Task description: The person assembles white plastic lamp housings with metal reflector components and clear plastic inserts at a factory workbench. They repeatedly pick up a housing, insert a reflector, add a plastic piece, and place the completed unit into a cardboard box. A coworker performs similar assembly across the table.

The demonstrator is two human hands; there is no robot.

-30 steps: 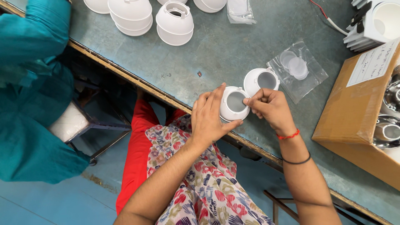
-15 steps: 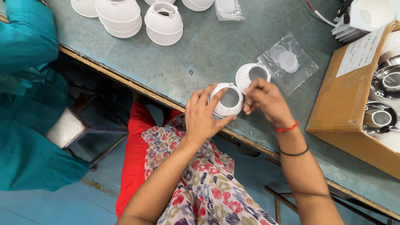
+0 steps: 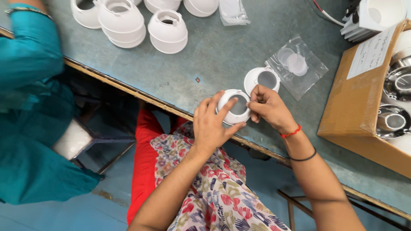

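My left hand (image 3: 210,124) grips a white round plastic housing (image 3: 233,108) near the table's front edge, its open side up with a clear disc inside. My right hand (image 3: 267,107) rests its fingertips on the housing's right rim, pinching at it. A second white housing (image 3: 261,79) stands on the grey table (image 3: 214,55) just behind my right hand. A clear plastic bag (image 3: 297,66) holding round clear discs lies beyond it.
Several white housings (image 3: 168,32) are stacked at the table's far left. A cardboard box (image 3: 364,98) with shiny metal reflectors (image 3: 391,122) sits at the right. A person in a teal sleeve (image 3: 30,60) stands at the left. A small clear packet (image 3: 233,12) lies at the top.
My hands stay on the housing; my right fingers have shifted slightly along its rim. The view has moved a little, nothing else on the table changed.
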